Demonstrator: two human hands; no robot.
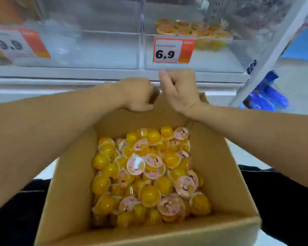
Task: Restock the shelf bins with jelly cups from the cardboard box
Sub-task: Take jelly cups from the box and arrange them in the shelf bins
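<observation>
An open cardboard box (226, 171) sits in front of me, holding several yellow jelly cups (149, 174) with pink lids. My left hand (137, 95) is at the box's far wall with its fingers curled round the top edge. My right hand (178, 87) is just beside it, above the same edge, closed in a fist with nothing visible in it. Straight ahead is a clear shelf bin (194, 63) with a "6.9" price tag (171, 50); a few packed yellow jelly cups (194, 31) lie at its back.
A second clear bin (96, 50) stands to the left, with a "9.9" tag (16, 43) further left. The white shelf ledge (60, 75) runs in front of the bins. A slanted white shelf post (267, 55) and blue packets (267, 96) are at the right.
</observation>
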